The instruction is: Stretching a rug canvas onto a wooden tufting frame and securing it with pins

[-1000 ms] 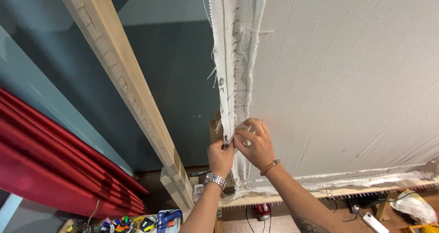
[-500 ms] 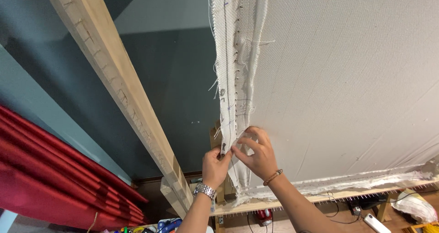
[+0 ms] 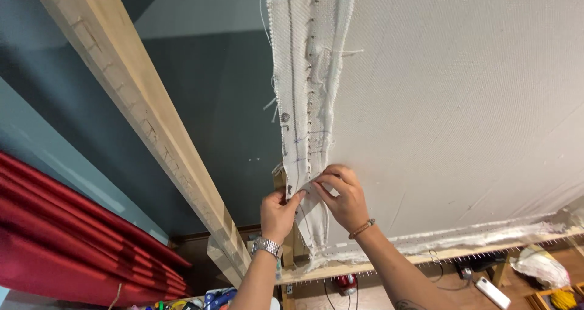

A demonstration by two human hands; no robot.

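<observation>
A large sheet of white woven cloth (image 3: 462, 103) is stretched over a wooden frame. Its loose left edge strip (image 3: 307, 85) hangs folded along the frame's upright, held by small nails or tacks. My left hand (image 3: 278, 211), with a metal watch on the wrist, pinches the lower part of that strip. My right hand (image 3: 344, 196), with a brown bracelet, pinches the same fold just to the right of it. Both hands' fingertips meet on the cloth fold (image 3: 307, 185).
A long pale wooden beam (image 3: 140, 115) runs diagonally at the left. Red curtains (image 3: 67, 237) hang at the lower left before a dark teal wall (image 3: 207, 91). The frame's lower wooden bar (image 3: 438, 258) carries a row of nails. A white bag (image 3: 538, 267) and clutter lie below.
The view has tilted up a little, and both hands sit slightly lower on the cloth strip, still pinching its fold.
</observation>
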